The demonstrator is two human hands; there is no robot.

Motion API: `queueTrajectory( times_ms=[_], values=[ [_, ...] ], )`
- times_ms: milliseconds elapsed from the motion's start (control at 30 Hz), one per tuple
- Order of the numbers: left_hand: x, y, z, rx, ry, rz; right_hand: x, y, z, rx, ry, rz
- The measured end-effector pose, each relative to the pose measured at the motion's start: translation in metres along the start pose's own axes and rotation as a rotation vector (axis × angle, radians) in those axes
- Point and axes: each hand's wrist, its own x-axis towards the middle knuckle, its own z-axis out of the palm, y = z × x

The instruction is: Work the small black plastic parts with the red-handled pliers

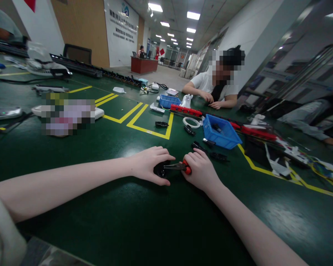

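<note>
Evidently, the work is midway through on one piece: a small, dark black plastic part (159, 170) sits between the thumb and fingers of the left hand (150, 164), just above the green surface (127, 229), while the right hand (197, 168) is closed around the red handles of the slim metal pliers (175, 167). The pliers' tips meet the black part, though whether they clamp it or merely touch it I cannot tell, as the left hand hides much of it. Nothing visible marks this piece as finished. Beyond the hands, a black elongated clip-like piece (161, 124) lies alone by the yellow tape (148, 132), and more dark pieces (219, 157) lie scattered near the right hand; whether these have been worked on does not show. The blue plastic basket (227, 139) holds at least one black piece, and a white ring-shaped coil (191, 122) rests beside it, with a long red strip (185, 111) behind. Across sits a co-worker in a white top (230, 88). Nothing blocks the pliers, but the loose pieces just past the right hand could get nudged.
</note>
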Motion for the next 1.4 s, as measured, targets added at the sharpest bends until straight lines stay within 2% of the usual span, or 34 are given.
queueTrajectory(
  times_ms=[700, 1133, 1400],
  values=[
    [0.0013, 0.002, -0.0026, 0.028, -0.017, -0.014, 0.0003, -0.0012, 0.0, 0.024, -0.055, 0.036],
    [0.0028, 0.002, -0.0045, 0.018, -0.039, -0.036, -0.0032, 0.0027, 0.0016, 0.051, 0.06, 0.108],
    [0.0015, 0.0011, -0.0038, 0.041, -0.053, -0.053, -0.0019, -0.0004, -0.0015, 0.001, 0.06, 0.032]
  ],
)
